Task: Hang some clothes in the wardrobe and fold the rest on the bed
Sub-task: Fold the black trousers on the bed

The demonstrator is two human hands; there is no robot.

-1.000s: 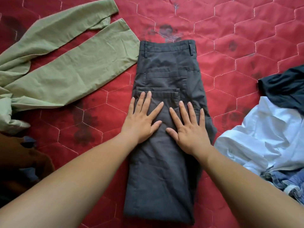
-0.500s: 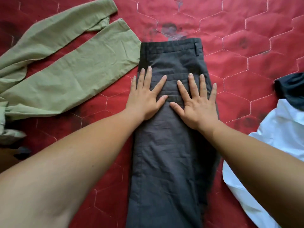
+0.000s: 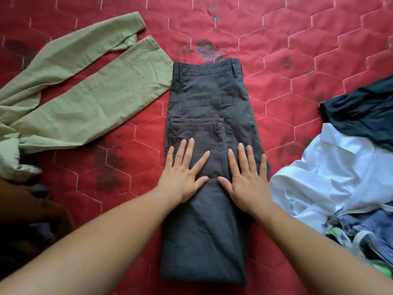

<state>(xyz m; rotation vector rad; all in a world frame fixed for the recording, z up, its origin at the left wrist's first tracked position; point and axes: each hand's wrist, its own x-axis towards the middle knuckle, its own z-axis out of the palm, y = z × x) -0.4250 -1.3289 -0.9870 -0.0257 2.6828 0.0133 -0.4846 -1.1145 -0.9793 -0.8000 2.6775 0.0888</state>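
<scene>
At the centre of the red bed (image 3: 297, 50), folded dark grey trousers (image 3: 208, 99) lie, and the left hand (image 3: 182, 177) and right hand (image 3: 246, 182) press flat on them, each grip slack with fingers straight and spread. Olive trousers (image 3: 85, 99) lie at ten o'clock, and a white shirt (image 3: 331, 177) at three o'clock.

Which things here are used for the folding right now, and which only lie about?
In use: grey trousers, left hand and right hand pressing flat on them, red quilt beneath.
Lying about: green trousers, white garment, dark garment, jeans.
</scene>
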